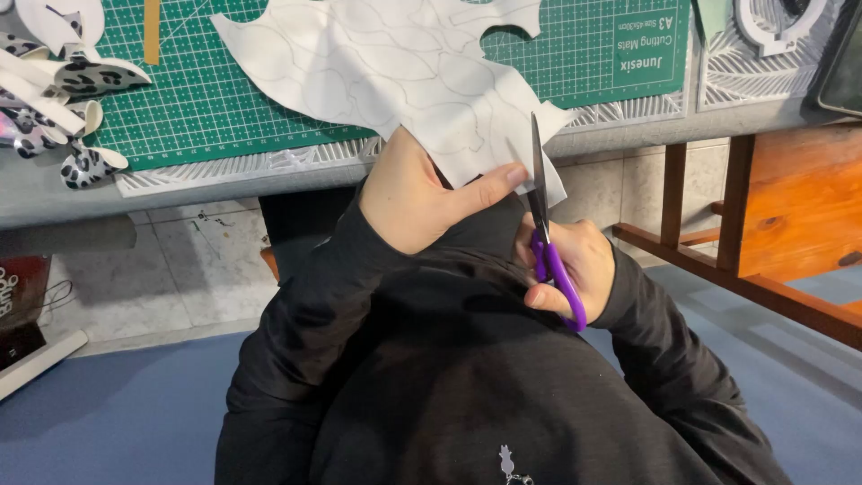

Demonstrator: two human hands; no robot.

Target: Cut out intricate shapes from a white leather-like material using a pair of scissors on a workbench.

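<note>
Black sleeves (431, 377) frame purple-handled scissors (548, 233) gripped by the right hand (575, 269), while thin, floppy white paper (404, 72) is pinched near the cut by the left hand (422, 193).

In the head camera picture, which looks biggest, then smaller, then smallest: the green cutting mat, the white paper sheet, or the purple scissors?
1. Green cutting mat, though its edges run out of view.
2. White paper sheet, held by the left hand.
3. Purple scissors in the right hand, plainly smallest.

Hands: I count two, left hand (415, 199) and right hand (575, 262)
Scissors (548, 238): one pair (purple handles)
White paper sheet (395, 63): one
Green cutting mat (224, 99): one
Spotted cutouts (85, 76): I see several, not countable
</note>
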